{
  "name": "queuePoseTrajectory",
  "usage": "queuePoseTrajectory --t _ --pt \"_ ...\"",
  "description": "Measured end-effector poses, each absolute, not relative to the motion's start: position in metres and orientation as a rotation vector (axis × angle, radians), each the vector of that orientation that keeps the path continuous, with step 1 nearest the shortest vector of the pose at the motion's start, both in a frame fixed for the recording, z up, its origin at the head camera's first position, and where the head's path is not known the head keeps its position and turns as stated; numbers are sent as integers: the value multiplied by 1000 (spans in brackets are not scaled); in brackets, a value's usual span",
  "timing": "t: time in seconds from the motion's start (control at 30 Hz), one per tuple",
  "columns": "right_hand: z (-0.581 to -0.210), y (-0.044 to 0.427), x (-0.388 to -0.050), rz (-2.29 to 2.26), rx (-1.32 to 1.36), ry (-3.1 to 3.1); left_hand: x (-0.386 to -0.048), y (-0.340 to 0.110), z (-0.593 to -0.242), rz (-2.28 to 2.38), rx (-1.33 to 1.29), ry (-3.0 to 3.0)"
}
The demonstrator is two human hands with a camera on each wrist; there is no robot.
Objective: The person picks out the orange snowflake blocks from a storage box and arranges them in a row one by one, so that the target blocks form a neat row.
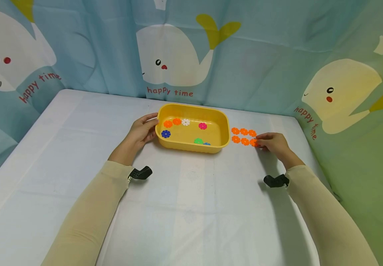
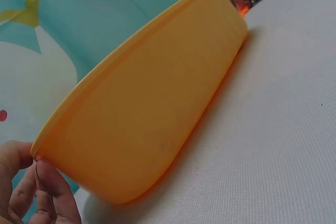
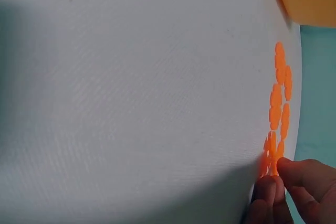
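Note:
A yellow basin [image 1: 191, 147] [image 2: 136, 98] holds several flower-shaped discs: orange, white, pink, green and blue. My left hand [image 1: 141, 133] [image 2: 39, 190] pinches its left rim between thumb and fingers. To the right of the basin, orange discs [image 1: 243, 131] [image 3: 280, 64] lie in two rows on the table. At the right end of the nearer row, my right hand [image 1: 272, 144] [image 3: 304, 190] has its thumb and fingers on an orange disc [image 1: 253, 142] [image 3: 269, 156], pinching it; the fingers partly cover it.
A white cloth covers the table [image 1: 191, 207]. Behind the table hangs a blue curtain [image 1: 261, 74] with whale prints, turning green on the right side. Black wrist devices [image 1: 140, 173] sit at both cuffs.

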State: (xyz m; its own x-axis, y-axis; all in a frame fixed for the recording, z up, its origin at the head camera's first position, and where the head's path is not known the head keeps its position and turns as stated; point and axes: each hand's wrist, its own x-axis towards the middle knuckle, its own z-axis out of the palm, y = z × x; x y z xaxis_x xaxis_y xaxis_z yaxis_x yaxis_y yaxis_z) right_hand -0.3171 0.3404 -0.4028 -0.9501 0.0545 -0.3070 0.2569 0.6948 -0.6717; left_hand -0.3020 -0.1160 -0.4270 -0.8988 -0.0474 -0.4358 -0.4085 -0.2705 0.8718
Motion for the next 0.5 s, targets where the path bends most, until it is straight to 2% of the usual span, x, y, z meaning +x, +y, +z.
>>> queuePoseTrajectory --t 0.27,0.5 --pt "-392 331 -321 -1175 257 2669 -302 -116 -427 2260 -555 1739" --pt "-363 294 -330 -1283 177 2674 -301 -116 -426 2271 -537 1730"
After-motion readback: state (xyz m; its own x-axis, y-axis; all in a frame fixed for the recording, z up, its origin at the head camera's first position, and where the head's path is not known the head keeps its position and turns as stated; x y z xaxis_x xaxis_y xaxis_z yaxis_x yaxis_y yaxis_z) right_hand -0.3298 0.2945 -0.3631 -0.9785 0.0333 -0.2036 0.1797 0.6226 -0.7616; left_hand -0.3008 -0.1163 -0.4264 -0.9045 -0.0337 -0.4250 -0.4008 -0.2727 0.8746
